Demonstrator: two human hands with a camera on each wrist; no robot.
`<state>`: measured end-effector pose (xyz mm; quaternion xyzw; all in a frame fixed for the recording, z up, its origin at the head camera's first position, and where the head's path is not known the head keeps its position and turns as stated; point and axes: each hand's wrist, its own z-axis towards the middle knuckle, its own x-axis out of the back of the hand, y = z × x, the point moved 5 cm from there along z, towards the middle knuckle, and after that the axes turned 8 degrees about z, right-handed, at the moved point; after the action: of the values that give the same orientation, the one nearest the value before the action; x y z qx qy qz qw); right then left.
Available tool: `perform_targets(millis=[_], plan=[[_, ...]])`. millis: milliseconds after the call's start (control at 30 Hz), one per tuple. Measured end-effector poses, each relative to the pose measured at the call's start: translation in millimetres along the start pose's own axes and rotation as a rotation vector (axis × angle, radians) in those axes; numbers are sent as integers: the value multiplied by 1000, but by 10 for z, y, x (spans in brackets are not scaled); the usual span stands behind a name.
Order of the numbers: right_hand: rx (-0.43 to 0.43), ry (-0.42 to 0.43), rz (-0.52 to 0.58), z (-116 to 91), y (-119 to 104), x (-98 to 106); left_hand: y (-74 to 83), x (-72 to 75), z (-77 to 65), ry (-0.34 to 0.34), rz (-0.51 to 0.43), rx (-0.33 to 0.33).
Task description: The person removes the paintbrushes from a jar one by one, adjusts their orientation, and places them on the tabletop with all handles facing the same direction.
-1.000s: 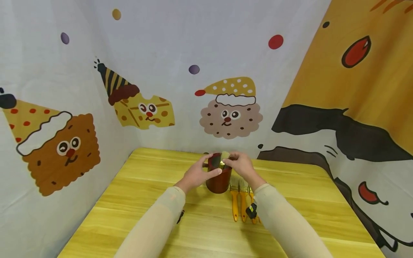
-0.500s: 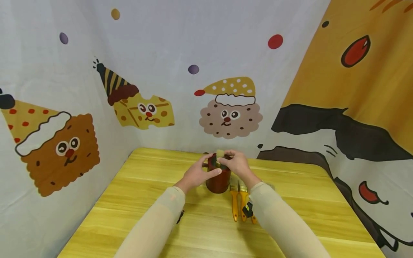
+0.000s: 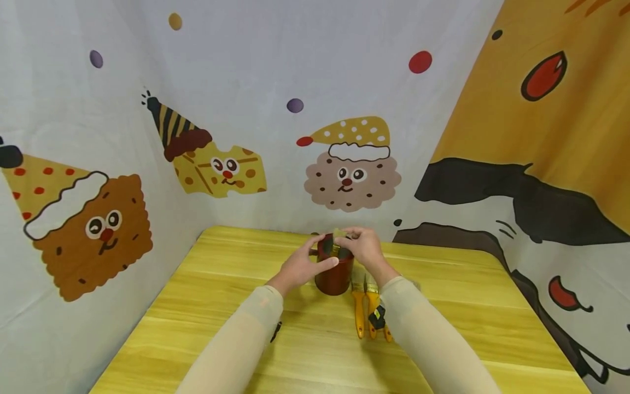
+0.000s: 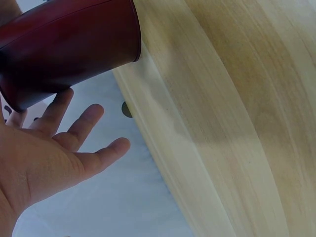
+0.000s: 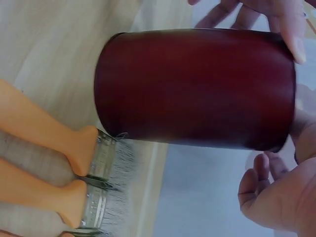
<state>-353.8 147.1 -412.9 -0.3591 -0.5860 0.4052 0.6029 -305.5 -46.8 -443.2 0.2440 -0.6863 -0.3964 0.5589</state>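
A dark red cylindrical cup (image 3: 333, 281) stands near the back edge of the table. My left hand (image 3: 302, 267) grips it near the rim, thumb on the near side and index finger along the top; other fingers spread beside the wall in the left wrist view. My right hand (image 3: 366, 249) pinches a paintbrush (image 3: 336, 250) at the cup's mouth, pale bristles up, metal band at rim height; its lower part is hidden inside. Right of the cup lie several paintbrushes (image 3: 360, 313) with orange handles, bristles toward the back, partly covered by my right forearm.
The wooden table (image 3: 206, 317) ends just behind the cup, at a white cloth backdrop (image 3: 256, 82) printed with cartoon figures. In the right wrist view, the bristles of a lying brush (image 5: 121, 160) come right up to the cup's base.
The paintbrush in my right hand has moved slightly left and stands more upright in the cup's mouth. My right forearm has shifted a little left; my left hand has stayed on the cup.
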Motion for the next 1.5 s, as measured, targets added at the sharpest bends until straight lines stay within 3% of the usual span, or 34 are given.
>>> perform_targets(millis=[233,533,700,833,967,1200,1367,1500], plan=[[127,12,65,-15,-154,173,-14,7,3,14,-3,2],[260,216,78,-74,-448,602,-25,-6,6,25,-2,1],[276,328,105,-94,-571,984,-16,7,-12,28,8,-4],[234,353,68,-166,-541,1304,-8,11,-23,29,12,-8],[140,292,-1,-258,-352,1571,-28,10,-11,28,9,-11],[-63,72,-145,-381,267,1888,-23,-1,3,27,21,-9],[-178,-38,-176,-422,643,1987,-18,11,2,34,22,-6],[-217,-132,-207,-449,869,1976,-6,15,-15,34,26,-1]])
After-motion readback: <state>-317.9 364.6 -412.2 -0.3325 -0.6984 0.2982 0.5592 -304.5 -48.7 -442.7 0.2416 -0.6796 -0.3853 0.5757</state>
